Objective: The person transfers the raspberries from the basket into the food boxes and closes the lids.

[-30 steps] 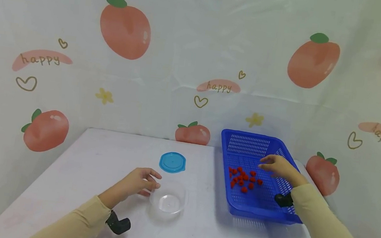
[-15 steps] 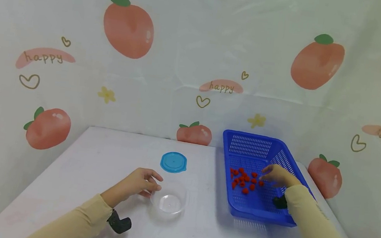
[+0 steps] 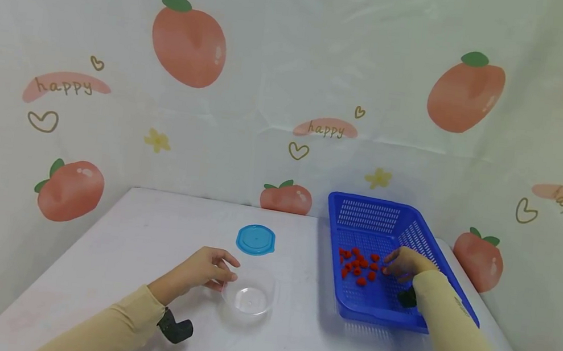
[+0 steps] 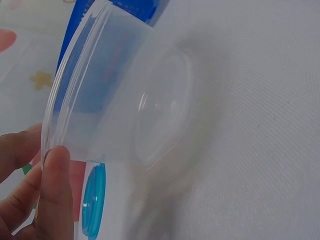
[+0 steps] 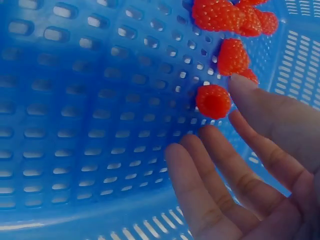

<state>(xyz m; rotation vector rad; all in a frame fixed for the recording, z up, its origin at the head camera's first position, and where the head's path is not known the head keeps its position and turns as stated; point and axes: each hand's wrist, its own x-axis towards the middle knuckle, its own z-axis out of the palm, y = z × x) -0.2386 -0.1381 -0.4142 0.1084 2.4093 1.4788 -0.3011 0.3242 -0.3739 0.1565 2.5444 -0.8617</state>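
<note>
My left hand (image 3: 207,268) pinches the rim of a clear round plastic container (image 4: 115,85), thumb on the outer side. The container stands upright on the white table and looks bare inside. My right hand (image 3: 406,263) reaches into a blue slotted basket (image 3: 385,319), where several red raspberries (image 3: 361,282) lie grouped toward the left. In the right wrist view, one raspberry (image 5: 213,101) rests on the basket floor between thumb and fingers. The thumb tip comes close beside it, and the other fingers stay spread and loosely bent, holding nothing.
A light-blue lid (image 3: 256,240) lies flat on the table (image 3: 163,226) behind the container. High basket walls surround the right hand. A white backdrop (image 3: 251,69) printed with fruit and the word happy rises behind the table.
My right hand has lowered into the basket and shifted a little left, toward the nearest raspberry. The left hand and the container have stayed in place.
</note>
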